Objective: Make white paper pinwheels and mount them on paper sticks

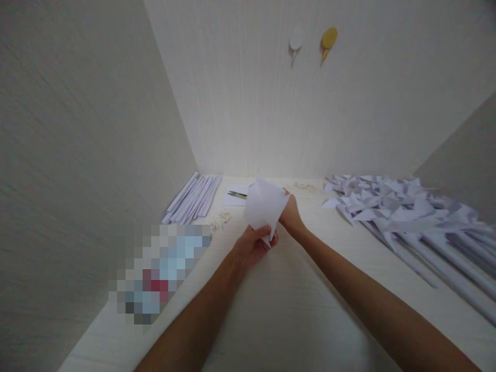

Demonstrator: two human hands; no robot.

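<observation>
I could pass over the tabletop (271, 310) between my forearms (213, 294), or along the strip just right of the right one. The folded paper (263, 204) stands in the way ahead, the pinwheel heap (387, 212) blocks the right, and paper rolls (194, 199) and a pixelated object (174, 263) crowd the left.

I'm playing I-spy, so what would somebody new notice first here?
Probably the bent white paper sheet in the middle, held by the left hand with the right hand at its edge. Next might come the heap of pointed white paper shapes on the right, then the round-topped yellow piece high on the back wall.
</observation>
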